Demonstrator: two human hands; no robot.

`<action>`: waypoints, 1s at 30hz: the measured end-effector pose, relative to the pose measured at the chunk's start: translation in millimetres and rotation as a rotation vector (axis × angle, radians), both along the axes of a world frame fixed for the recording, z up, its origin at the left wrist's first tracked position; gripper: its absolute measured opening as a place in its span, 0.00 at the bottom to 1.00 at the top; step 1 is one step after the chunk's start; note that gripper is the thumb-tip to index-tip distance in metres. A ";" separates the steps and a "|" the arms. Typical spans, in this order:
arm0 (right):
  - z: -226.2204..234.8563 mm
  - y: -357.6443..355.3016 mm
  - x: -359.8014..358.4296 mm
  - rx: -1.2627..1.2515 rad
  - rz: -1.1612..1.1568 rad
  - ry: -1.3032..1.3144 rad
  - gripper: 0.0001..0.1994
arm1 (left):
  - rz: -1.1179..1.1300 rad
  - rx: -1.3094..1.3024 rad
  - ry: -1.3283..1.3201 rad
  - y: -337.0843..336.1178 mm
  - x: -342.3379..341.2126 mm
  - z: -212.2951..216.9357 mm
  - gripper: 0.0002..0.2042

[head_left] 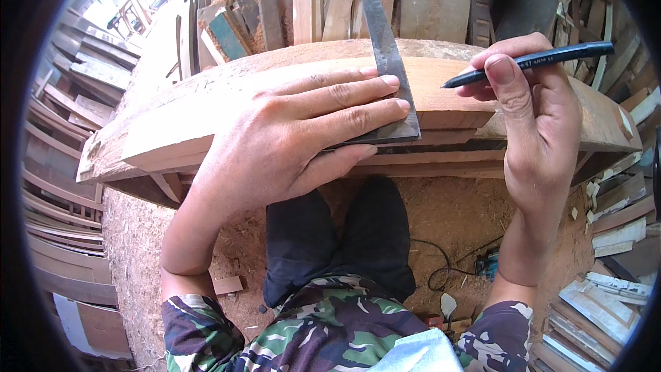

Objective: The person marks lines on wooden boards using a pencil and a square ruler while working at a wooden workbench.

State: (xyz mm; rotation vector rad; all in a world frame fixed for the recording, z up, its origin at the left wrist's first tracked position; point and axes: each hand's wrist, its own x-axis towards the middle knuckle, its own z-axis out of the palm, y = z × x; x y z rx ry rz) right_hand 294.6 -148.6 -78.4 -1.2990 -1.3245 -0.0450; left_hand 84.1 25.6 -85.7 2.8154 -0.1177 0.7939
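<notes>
A pale wooden board (441, 101) lies lengthwise on the workbench. Across it rests a metal try square (384, 34), its blade pointing away from me and its stock along the board's near edge. My left hand (275, 120) holds the square against the wood, fingers stretched over the blade and thumb at the front edge. Part of the stock is hidden beneath that hand. To the right of the blade, my right hand (540, 107) grips a dark pen (568, 54) between thumb and fingers. Its tip points left, over or near the board's surface; contact cannot be made out.
The workbench (606, 120) has a rough wooden top and open space underneath. Planks (437, 0) lean behind it, and stacked timber (65, 193) lines the left. More offcuts (599, 303) lie at the right. A black cable (444, 262) runs over the sawdust-covered floor (227, 248).
</notes>
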 end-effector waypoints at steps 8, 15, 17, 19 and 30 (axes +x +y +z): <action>-10.7 3.0 3.5 -0.027 0.069 0.085 0.13 | 0.018 0.016 0.000 -3.6 3.8 -0.6 0.23; -12.2 2.1 4.2 -0.031 0.075 0.091 0.13 | 0.011 0.047 -0.012 -3.0 6.1 -0.9 0.23; -13.4 2.3 5.0 -0.022 0.080 0.089 0.13 | 0.008 0.043 -0.009 -3.0 5.9 -1.3 0.23; -13.6 2.8 4.7 -0.024 0.079 0.086 0.13 | 0.015 0.031 0.003 -2.5 4.7 -1.6 0.23; -4.9 3.6 -1.0 -0.122 0.006 -0.037 0.11 | 0.021 0.026 -0.002 -3.3 5.7 -0.8 0.23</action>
